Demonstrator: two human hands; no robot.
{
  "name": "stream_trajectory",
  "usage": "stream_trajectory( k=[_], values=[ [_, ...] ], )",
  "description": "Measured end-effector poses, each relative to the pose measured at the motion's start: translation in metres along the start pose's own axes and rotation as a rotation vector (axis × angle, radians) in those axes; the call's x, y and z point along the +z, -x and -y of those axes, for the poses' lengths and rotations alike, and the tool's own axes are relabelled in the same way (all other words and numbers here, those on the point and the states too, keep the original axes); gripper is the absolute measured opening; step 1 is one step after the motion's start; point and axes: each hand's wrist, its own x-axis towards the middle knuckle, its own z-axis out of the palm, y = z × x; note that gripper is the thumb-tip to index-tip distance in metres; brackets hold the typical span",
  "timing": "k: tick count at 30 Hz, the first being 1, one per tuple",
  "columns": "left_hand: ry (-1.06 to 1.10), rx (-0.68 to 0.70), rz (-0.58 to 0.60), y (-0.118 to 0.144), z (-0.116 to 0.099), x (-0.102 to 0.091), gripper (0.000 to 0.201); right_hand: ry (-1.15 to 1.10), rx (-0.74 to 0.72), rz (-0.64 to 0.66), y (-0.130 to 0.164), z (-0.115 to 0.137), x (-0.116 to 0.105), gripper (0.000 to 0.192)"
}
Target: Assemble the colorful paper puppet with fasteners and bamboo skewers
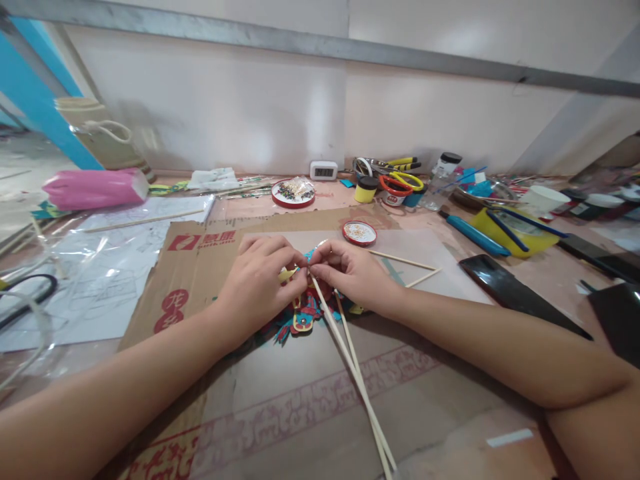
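Observation:
A shadow puppet (303, 321), a flat cut-out in blue, red and yellow with a round metal fastener, lies on the covered cardboard. Pale wooden rods (354, 367) run from it towards me, and further rods (400, 259) stick out to the right. My left hand (267, 270) is closed, thumb and fingers pinching at the puppet's upper part. Right beside it, my right hand (345, 270) pinches the same spot, close to a rod's tip. The fingertips nearly meet, and the small part between them is hidden. Both hands cover much of the puppet.
Beyond the hands stand a red-rimmed lid of tiny beads (359, 232) and a second bead lid (293, 193). A white digital clock (323, 171), scissors (407, 180) and paint jars (367, 189) line the back. Black flat objects (520, 293) lie right, drawings (115, 287) left.

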Motion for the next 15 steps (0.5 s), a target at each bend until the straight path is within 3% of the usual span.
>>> stream_trajectory(
  k=[5,15],
  values=[
    [-0.044,0.028,-0.024,0.0002,0.0027,0.0007,0.008,-0.006,0.023,-0.001,-0.0012,0.0,-0.0009,0.008],
    [-0.12,0.12,-0.062,0.0011,0.0032,0.0004,0.01,0.102,-0.071,-0.015,-0.0011,-0.0039,-0.0002,0.008]
  ],
)
